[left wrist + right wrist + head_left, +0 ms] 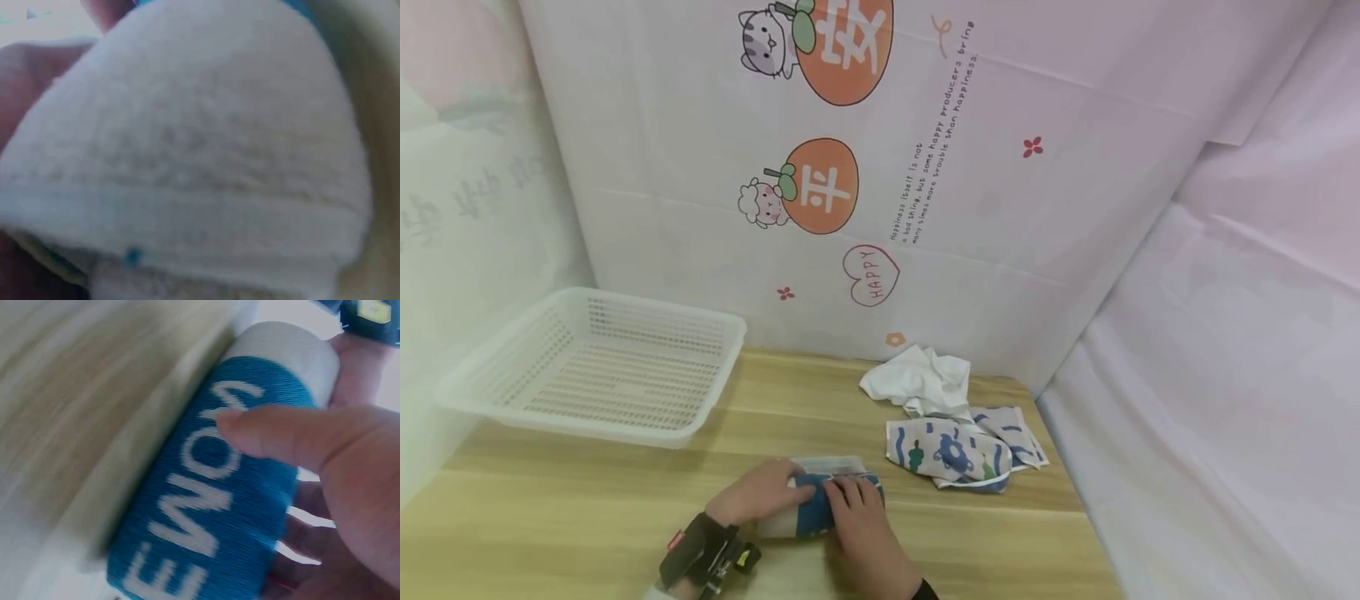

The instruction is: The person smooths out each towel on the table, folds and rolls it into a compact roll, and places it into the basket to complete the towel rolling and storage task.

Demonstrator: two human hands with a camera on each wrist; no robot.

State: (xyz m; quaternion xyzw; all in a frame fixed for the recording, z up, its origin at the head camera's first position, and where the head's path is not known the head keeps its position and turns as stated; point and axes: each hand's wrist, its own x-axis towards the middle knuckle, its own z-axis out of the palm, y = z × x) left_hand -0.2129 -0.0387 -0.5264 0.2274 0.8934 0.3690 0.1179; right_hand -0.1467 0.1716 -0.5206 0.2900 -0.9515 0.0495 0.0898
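Observation:
A blue and white towel (814,510), rolled into a thick bundle, lies on the wooden table between both hands. My left hand (760,492) grips its left end, where the pale terry side (187,125) fills the left wrist view. At the right part of the roll, my right hand (868,525) holds it. In the right wrist view the thumb (269,431) lies across white letters on the blue face (187,506), with the other fingers on the far side. A pale flat strip (831,465) shows just behind the roll; its kind is unclear.
A white plastic basket (718,392) stands at the back left of the wooden table (587,500). At the back right lie a crumpled white cloth (921,379) and a patterned cloth (951,450) with blue figures. Printed white sheeting (985,208) hangs behind the table.

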